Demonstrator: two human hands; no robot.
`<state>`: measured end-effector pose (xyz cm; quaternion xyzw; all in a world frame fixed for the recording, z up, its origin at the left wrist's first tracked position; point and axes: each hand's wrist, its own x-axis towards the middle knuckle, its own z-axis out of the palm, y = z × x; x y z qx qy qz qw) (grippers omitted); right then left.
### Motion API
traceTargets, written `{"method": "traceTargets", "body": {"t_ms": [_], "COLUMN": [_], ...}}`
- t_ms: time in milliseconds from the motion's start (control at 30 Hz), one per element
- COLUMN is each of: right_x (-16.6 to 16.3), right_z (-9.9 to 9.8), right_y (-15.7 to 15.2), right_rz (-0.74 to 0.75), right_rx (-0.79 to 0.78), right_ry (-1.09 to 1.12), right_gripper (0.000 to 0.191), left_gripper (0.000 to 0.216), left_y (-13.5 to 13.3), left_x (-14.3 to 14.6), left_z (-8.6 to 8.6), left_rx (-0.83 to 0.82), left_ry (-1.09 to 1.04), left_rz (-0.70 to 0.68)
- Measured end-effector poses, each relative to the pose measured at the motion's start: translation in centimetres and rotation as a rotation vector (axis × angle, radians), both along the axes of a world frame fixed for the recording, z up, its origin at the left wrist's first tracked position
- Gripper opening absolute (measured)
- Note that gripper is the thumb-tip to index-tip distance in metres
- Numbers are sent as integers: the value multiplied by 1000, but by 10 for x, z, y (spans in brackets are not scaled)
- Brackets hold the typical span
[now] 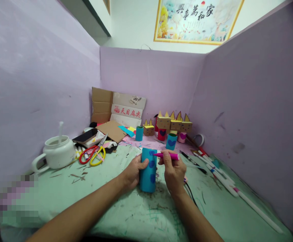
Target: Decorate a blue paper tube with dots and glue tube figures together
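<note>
My left hand (133, 172) is closed round the left side of a blue paper tube (147, 183), thumb across its front. The tube stands near upright, with a column of darker blue spots down its front. In my right hand (174, 171) is a magenta marker pen (171, 156), gripped between thumb and fingers. Its tip meets the topmost spot near the tube's upper rim. Behind the tube stand a shorter blue tube with a dark heart (171, 142) and a plain blue tube (139, 133).
Red-handled and yellow-handled scissors (96, 153) lie left, beside a white lidless teapot (59, 153) and a phone (85, 135). Cardboard cat heads (176, 125) stand at the back. Several white markers (222, 176) line the right wall (252, 101). A cable (192, 194) lies by my right wrist.
</note>
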<state>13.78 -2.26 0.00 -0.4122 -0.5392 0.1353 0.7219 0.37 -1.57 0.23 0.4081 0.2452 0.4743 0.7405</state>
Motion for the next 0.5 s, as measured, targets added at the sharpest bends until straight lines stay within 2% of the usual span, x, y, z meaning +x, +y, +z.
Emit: {"method": "traceTargets", "body": {"t_ms": [500], "right_x": [1], "right_z": [-2], "right_y": [1], "right_rz": [-7], "right_rx": [8], "right_ry": [13], "right_gripper": [33], "left_gripper": [69], "left_y": [-1], "left_x": [0], "left_z": [2], "left_rx": [-3], "left_ry": [13], "left_rz": [13]}}
